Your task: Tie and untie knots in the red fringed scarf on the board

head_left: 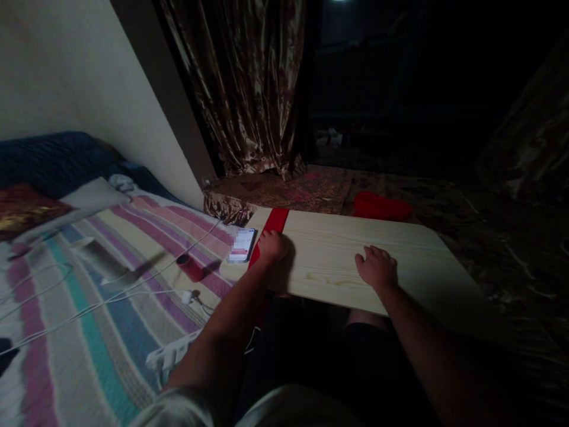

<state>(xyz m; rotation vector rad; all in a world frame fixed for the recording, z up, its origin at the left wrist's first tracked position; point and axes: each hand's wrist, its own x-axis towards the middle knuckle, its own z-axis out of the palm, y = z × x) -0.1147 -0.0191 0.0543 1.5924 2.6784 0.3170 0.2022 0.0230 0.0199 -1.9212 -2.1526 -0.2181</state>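
Note:
A pale wood-grain tabletop spans across my lap, with a red strip running over its left end. My left hand rests palm down at the edge of the red strip, fingers loosely stretched and nothing visible in them. Just left of it lies a phone with a lit, blurred screen. On the bare wood to the right sits my right hand, also palm down, thumb apart from the loosely bent fingers. I see no object in that hand.
To the left is a bed with a striped cover. On it are a red cylinder, white cables, a power strip and a pale box-like object. Beyond the tabletop are a red item and a shiny curtain.

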